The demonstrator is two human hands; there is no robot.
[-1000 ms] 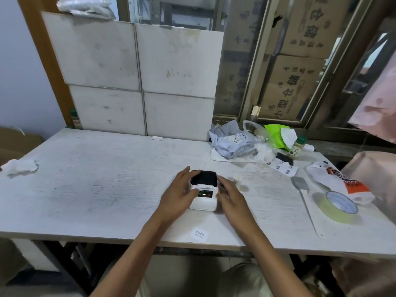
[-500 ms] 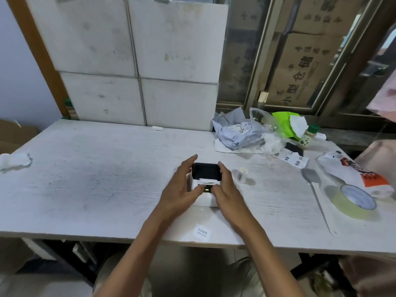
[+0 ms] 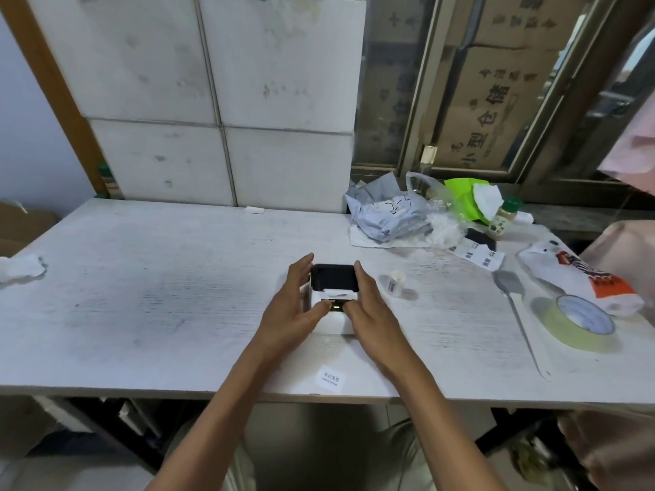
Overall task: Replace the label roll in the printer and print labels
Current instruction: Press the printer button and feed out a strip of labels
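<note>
At the far left edge of the white tabletop (image 3: 149, 299) lies a crumpled white tissue (image 3: 19, 269). The wide left half of the surface carries only scuffs and grey marks. Near the middle, somewhat toward the front edge, sits the small white label printer (image 3: 335, 315) with its black lid (image 3: 333, 276) and a strip of white label (image 3: 338, 291) showing at the slot below the lid. The left hand (image 3: 296, 308) cups the printer's left side, fingers spread loosely along it and the thumb resting on the front face beside the small lit display (image 3: 336, 307). The right hand (image 3: 370, 308) mirrors it on the right side, fingers laid against the lid's edge, thumb on the front by the display; both hands are partly open, bracing the printer between them rather than closed around it. A printed label (image 3: 330, 378) lies flat close to the front edge, between the forearms. Just right of the printer stands a small white label roll (image 3: 395, 282). Toward the back right corner are a grey mailing bag (image 3: 384, 216), clear plastic wrap (image 3: 443, 225), a green packet (image 3: 464, 198) and a small green-capped bottle (image 3: 503, 219). Near the right edge lie a long-handled spatula (image 3: 514, 303), a roll of pale tape (image 3: 576, 322) and a white-and-orange bag (image 3: 584, 278).
</note>
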